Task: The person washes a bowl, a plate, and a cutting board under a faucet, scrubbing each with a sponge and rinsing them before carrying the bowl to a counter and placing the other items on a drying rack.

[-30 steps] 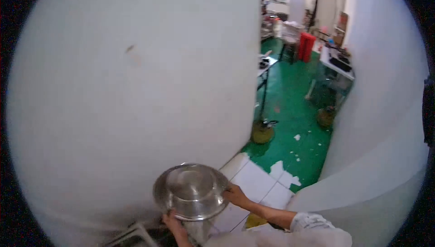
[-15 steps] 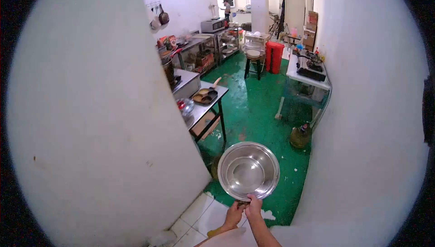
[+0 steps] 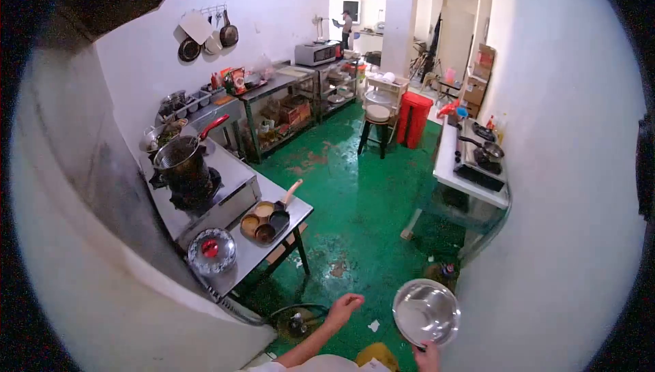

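Note:
My right hand (image 3: 428,358) grips the near rim of a shiny steel basin (image 3: 428,312), tilted so its hollow inside faces me. Nothing shows inside the basin. My left hand (image 3: 344,309) is apart from it, raised to the left over the green floor with its fingers curled closed; I see nothing in them. Left of that hand stands a steel table (image 3: 235,270) carrying a four-cup frying pan (image 3: 265,222) and a glass lid with a red knob (image 3: 210,249).
A dark pot (image 3: 183,167) sits on a stove at left. A gas stove (image 3: 479,157) stands on the white table at right. Further in are a stool (image 3: 377,120), a red bin (image 3: 412,120), metal shelves (image 3: 290,116) and a person (image 3: 346,27). A hose lies near the left table's legs.
The view has moved forward past the left wall's edge, showing more of the kitchen. My left hand has come off the basin's near side; the basin has swung right in my right hand.

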{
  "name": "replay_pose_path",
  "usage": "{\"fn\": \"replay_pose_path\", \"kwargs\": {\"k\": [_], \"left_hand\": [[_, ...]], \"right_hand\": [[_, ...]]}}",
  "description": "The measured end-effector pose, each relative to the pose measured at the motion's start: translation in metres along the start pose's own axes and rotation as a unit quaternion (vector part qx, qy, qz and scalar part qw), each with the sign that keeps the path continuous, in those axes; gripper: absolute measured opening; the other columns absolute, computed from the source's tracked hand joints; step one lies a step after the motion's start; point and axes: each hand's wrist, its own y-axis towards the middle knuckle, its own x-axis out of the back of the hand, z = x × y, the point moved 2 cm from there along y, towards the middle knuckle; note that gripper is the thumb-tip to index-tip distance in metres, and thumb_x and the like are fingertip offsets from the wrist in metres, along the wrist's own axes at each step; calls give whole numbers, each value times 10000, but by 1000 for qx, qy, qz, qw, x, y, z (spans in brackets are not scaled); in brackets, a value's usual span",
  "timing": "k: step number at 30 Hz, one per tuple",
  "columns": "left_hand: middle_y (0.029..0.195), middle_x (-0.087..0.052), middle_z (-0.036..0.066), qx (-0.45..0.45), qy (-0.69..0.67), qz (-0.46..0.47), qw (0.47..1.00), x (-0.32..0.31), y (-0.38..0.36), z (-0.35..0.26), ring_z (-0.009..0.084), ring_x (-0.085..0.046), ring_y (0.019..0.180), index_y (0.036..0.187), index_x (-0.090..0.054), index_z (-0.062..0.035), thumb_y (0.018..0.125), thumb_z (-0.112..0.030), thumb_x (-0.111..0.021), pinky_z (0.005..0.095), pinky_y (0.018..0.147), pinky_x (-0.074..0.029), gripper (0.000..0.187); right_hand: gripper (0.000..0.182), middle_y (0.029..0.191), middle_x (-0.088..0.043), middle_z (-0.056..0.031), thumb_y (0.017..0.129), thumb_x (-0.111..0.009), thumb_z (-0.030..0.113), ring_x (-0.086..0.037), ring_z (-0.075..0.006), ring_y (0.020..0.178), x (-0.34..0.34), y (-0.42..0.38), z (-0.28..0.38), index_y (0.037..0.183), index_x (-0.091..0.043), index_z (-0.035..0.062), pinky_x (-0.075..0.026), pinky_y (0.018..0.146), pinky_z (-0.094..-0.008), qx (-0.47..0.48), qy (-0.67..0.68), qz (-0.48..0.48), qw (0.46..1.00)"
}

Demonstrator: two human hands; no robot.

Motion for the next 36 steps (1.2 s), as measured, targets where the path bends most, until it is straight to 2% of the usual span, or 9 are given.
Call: {"fn": "replay_pose_path", "kwargs": {"k": [2, 4, 9, 13, 14, 15, 24, 32, 36], "left_hand": [[915, -597, 13, 18, -113, 31, 993, -8, 62, -30, 97, -533, 822, 1013, -582, -41, 868, -170, -514, 246, 743, -426, 206], [925, -595, 11, 2, -128, 16, 992, -8, 143, -23, 98, -536, 821, 1017, -579, -46, 869, -167, -512, 240, 734, -425, 202], [933, -602, 11, -1, -206, -64, 977, -4, 305, -33, 94, -549, 816, 1018, -575, -57, 869, -174, -518, 216, 706, -424, 198], [929, -616, 19, 56, -254, -148, 954, 29, 399, -61, 90, -563, 811, 1011, -576, -53, 864, -170, -521, 204, 699, -428, 196], [927, -620, 21, 45, -289, -163, 942, 38, 417, -78, 88, -565, 807, 1009, -576, -53, 861, -167, -522, 202, 699, -428, 194], [936, -621, 29, 32, -299, -209, 931, 53, 432, -93, 99, -570, 812, 1003, -578, -52, 858, -157, -522, 221, 697, -437, 188], [939, -614, 55, -29, -387, -481, 786, 230, 634, -105, 130, -578, 798, 990, -550, -74, 847, -154, -535, 268, 693, -454, 164], [972, -596, 47, -50, -328, -455, 826, 375, 781, -192, 147, -570, 834, 1033, -539, -64, 854, -170, -515, 269, 722, -442, 209], [981, -596, 49, -37, -330, -504, 797, 453, 829, -165, 150, -570, 844, 1032, -538, -67, 854, -185, -519, 274, 735, -440, 214]], "right_hand": [[328, 1046, -543, -118, 810, -553, 79, -531, -219, 896, -92, -58, 7, 1126, -507, 6, -474, 773, -337, 150, -209, 12, 966], [348, 1105, -505, -130, 808, -533, 63, -485, -258, 981, -96, 1, 50, 1151, -489, 25, -449, 839, -370, 217, -413, 26, 884], [415, 1128, -462, -113, 807, -533, 83, -475, -234, 994, -329, 60, 55, 1204, -413, 90, -465, 825, -363, 131, -351, -103, 922], [507, 1232, -406, -104, 824, -557, 151, -438, -230, 1084, -441, 246, 50, 1282, -338, 161, -457, 866, -387, 48, -428, 54, 901], [431, 1061, -514, -167, 712, -473, -17, -514, -336, 974, -480, 317, 39, 1140, -416, -11, -483, 802, -518, -7, -339, 123, 933], [401, 1056, -511, -177, 711, -503, 2, -536, -335, 931, -498, 369, 34, 1106, -440, -21, -493, 787, -520, -1, -430, 88, 898], [129, 814, -546, -151, 748, -526, 13, -583, -252, 695, -816, 542, -182, 850, -480, -51, -560, 619, -373, -168, -503, 179, 829], [76, 738, -536, -124, 763, -514, 24, -575, -225, 656, -1004, 626, -278, 801, -481, -32, -561, 553, -326, -182, -506, 148, 830], [77, 807, -542, -146, 769, -487, 22, -582, -241, 687, -1087, 702, -338, 818, -476, -36, -569, 591, -337, -208, -554, 208, 779]]}}
